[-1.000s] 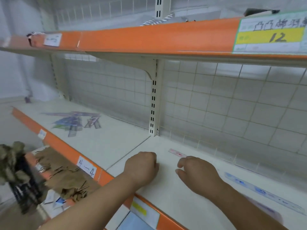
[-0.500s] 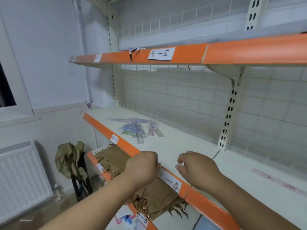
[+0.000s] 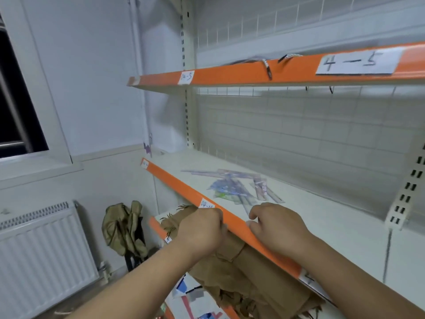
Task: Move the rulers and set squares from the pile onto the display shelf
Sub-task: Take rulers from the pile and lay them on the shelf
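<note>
Cream orange-edged shelf (image 3: 322, 222), ruler pile (image 3: 234, 187), wall radiator (image 3: 46, 254), left hand (image 3: 202, 229), right hand (image 3: 276, 224) both fisted empty

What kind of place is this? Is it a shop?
Probably a shop, or its stockroom. The shelves have orange front edges with handwritten number labels, a wire grid back stands behind them, and a loose pile of rulers and set squares lies on one.

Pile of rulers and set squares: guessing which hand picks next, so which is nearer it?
Right. The right hand is over the shelf, just short of the pile; the left hand is farther, in front of the shelf's orange edge.
</note>
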A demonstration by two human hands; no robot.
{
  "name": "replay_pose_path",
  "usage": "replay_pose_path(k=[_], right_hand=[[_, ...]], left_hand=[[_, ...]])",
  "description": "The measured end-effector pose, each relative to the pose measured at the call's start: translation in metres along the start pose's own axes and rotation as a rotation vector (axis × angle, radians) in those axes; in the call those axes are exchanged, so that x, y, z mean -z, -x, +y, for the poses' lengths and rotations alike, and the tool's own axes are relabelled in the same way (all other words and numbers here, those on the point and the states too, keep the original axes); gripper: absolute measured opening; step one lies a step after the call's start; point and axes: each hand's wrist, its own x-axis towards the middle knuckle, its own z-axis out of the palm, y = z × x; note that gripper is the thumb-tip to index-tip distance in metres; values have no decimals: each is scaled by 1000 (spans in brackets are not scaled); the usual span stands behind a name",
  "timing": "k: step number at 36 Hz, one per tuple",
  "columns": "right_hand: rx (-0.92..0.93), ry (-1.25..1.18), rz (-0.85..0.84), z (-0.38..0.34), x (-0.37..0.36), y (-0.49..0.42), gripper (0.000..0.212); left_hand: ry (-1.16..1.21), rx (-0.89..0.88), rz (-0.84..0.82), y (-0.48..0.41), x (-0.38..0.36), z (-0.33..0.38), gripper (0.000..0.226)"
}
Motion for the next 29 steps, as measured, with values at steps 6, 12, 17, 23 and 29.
replay_pose_path(k=[6,12,17,23,29], right_hand=[[-11,1,-5,1,-20,-57,27],[-53,39,-2,17,-35,-115,24],[-77,72,-18,31,-42,-157,24],[-118,96,-70,43,-53,-182,27],[-140,79,-113,47,-68,-199,26]], left_hand=[[-52,23,-26,-41,-4,-37,24],[-59,40,-45,-93,-5,-63,24],[-44,21,-29,-135,-8,-75,26],[-36,16,-49,-173,-18,-83,23],[-29,-34,-68,-203,-27,-94,24]])
